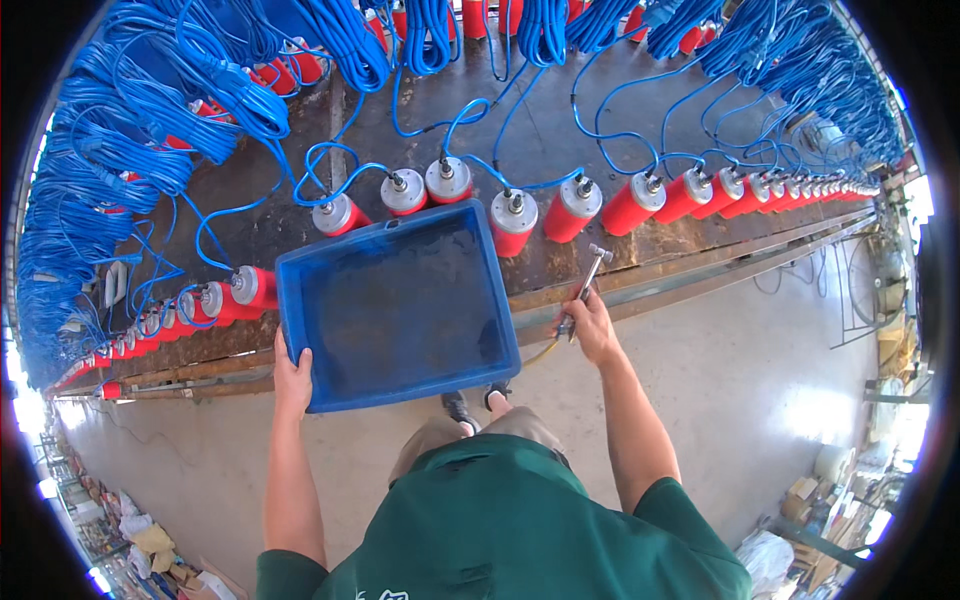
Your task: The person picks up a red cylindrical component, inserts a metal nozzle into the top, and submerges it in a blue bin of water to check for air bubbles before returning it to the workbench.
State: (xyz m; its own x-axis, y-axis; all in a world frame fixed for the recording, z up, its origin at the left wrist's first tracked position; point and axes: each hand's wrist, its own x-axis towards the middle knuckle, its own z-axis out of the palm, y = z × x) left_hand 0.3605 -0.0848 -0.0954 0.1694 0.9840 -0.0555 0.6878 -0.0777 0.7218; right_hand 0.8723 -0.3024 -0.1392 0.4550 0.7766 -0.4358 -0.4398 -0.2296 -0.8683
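My left hand [292,378] grips the left rim of a shallow blue plastic tray [292,312], fingers along the outside and thumb toward the rim. The tray leans over the table's front edge, its dark, stained floor turned up to me. My right hand [592,328] is closed around a slim silver hand tool [597,262] with a short crosswise head, like an air ratchet. A yellowish hose [541,353] trails from its lower end. Just beyond the tool stand red cylinders with silver tops, the nearest being one red cylinder [574,210] with a blue cable.
A long dark table [480,130] carries a row of red cylinders [685,195] along its front edge. Coiled blue cables [130,130] are heaped along its far side and left. Metal rails [690,262] run along the front edge. Boxes and bags [800,500] lie at the lower right.
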